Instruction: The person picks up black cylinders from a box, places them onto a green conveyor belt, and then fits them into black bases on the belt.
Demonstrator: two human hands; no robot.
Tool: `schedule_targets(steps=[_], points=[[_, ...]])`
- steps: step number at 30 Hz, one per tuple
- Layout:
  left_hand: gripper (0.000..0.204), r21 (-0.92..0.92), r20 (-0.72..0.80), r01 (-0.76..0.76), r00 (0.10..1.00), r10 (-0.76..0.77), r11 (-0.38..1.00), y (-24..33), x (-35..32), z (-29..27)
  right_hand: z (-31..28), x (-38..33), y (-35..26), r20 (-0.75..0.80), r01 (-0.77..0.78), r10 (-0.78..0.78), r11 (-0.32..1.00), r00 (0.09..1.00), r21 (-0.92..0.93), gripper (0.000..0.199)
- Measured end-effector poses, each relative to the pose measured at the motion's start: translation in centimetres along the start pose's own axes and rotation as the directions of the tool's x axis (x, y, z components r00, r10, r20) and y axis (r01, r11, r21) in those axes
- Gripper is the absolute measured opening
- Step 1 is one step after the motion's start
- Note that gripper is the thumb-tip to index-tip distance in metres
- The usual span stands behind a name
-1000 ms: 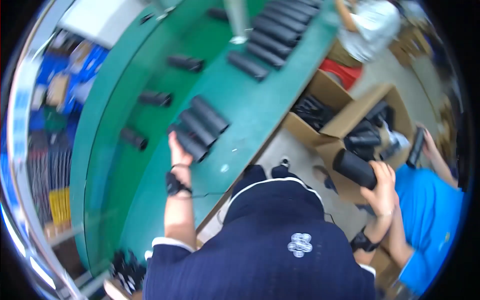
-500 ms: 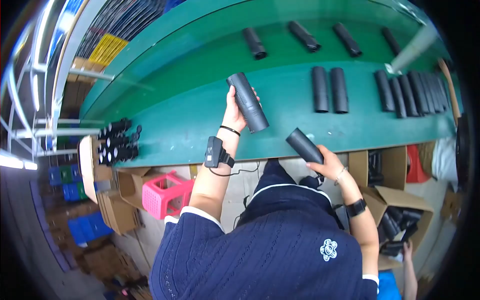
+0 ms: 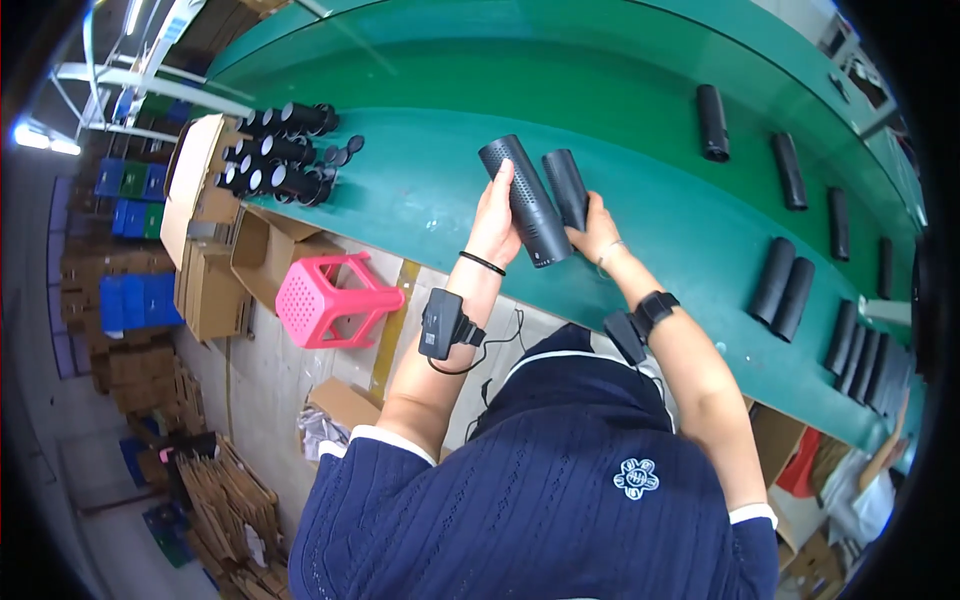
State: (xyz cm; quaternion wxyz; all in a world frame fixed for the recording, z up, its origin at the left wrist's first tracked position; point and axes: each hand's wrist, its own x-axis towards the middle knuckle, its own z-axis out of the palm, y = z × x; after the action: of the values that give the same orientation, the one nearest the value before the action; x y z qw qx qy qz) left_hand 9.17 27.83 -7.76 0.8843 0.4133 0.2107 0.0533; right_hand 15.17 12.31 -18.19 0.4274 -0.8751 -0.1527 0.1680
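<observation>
My left hand (image 3: 494, 222) is closed round a long black cylindrical tube (image 3: 525, 203) with rows of small holes along its upper part. The tube tilts, its top leaning left, above the green workbench (image 3: 430, 150). Just to the right, my right hand (image 3: 599, 232) grips a shorter, plain black tube (image 3: 567, 188). The two tubes are close together side by side; whether they touch I cannot tell. The undersides of both tubes and some fingers are hidden.
Several black cylinders with light ends (image 3: 272, 178) stand at the bench's left end. Two black tubes (image 3: 782, 288) lie at right, with a row of tubes (image 3: 865, 355) beyond and others along the far side (image 3: 713, 122). A pink stool (image 3: 325, 300) and cartons (image 3: 210, 290) are below left.
My view has turned left, bringing the cylinders at the left end closer. My right hand has raised its tube from near the bench edge to beside the left hand's tube.
</observation>
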Motion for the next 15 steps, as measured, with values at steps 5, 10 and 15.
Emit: schedule_targets(steps=[5,10,15], points=[[0.045,-0.012,-0.121,-0.052,0.991,0.05,0.999,1.4,0.1,-1.7,3.4,2.4,-2.3,0.043,-0.107,0.127,0.942,0.991,-0.317,0.093],[0.067,-0.183,-0.085,0.04,0.995,-0.056,0.982,1.1,0.9,-4.0,3.8,2.0,-3.6,0.056,-0.146,0.168,0.948,0.984,-0.284,0.096],[0.074,-0.342,0.117,0.22,0.975,-0.191,0.914,-0.5,2.3,-3.3,1.7,0.8,-0.3,-0.233,0.044,-0.053,0.998,0.971,-0.044,0.059]])
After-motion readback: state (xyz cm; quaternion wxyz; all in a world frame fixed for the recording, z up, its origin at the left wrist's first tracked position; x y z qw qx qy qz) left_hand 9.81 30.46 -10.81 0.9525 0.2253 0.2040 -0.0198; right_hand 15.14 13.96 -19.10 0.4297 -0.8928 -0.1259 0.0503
